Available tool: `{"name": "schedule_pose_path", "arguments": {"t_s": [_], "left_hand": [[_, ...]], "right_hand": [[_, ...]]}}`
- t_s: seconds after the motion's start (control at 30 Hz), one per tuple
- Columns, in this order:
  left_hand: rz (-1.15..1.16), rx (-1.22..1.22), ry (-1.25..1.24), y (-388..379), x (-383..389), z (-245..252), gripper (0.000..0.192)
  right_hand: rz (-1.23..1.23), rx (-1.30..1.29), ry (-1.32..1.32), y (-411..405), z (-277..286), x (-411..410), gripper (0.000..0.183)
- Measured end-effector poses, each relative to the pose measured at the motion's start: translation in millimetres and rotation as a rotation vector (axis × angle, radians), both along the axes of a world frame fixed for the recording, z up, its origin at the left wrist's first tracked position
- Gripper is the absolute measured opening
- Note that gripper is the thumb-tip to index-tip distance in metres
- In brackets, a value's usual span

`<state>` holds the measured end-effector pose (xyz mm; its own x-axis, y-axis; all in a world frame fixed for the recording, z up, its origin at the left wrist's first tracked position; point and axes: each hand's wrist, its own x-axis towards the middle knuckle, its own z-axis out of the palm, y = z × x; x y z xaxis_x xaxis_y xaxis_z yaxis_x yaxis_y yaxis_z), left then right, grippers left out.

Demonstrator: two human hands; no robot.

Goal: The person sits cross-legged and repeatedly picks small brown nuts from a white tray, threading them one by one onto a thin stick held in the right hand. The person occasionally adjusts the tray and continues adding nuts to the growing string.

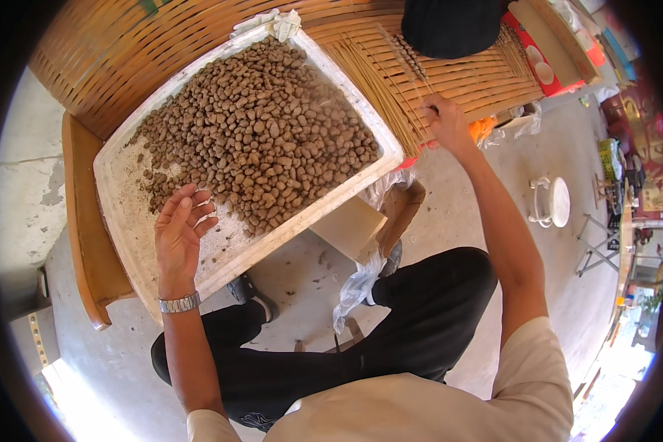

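A white foam tray [309,221] holds a heap of small brown nodules [254,127], perhaps tubers or seeds. Over the tray's near left part is my left hand [182,224], palm up with fingers curled apart and nothing seen in it; a metal watch is on the wrist. My right hand [445,121] is at the bench beside the thin bamboo sticks [373,83]. Its fingers are bent together at the end of what looks like a thin stick; the grip itself is partly hidden. Just beyond it, several sticks threaded with brown nodules [410,58] lie on the slats.
The slatted bamboo bench [475,83] runs behind the tray, with a black object [450,27] and a red box [547,66] on it. Below are an open cardboard box [400,215] and plastic bag [356,287]. A white stool [558,201] stands right.
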<state>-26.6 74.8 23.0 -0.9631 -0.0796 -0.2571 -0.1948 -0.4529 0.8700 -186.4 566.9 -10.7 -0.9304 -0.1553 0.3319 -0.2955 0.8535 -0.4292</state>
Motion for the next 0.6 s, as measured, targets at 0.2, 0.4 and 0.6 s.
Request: {"name": "schedule_pose_path", "arguments": {"t_s": [0.2, 0.4, 0.6], "left_hand": [[0.015, -0.073, -0.021, -2.3, 2.4, -1.8, 0.028], [0.022, -0.066, -0.025, -4.3, 3.0, 1.0, 0.029], [0.089, -0.105, -0.049, -10.6, 1.4, -7.5, 0.03]], "right_hand": [[-0.167, 0.262, -0.06, 61.8, -44.5, -57.0, 0.008], [-0.218, 0.394, 0.136, 49.4, -37.9, -59.9, 0.009], [-0.049, 0.357, -0.112, 1.0, -62.2, -45.5, 0.013]]}}
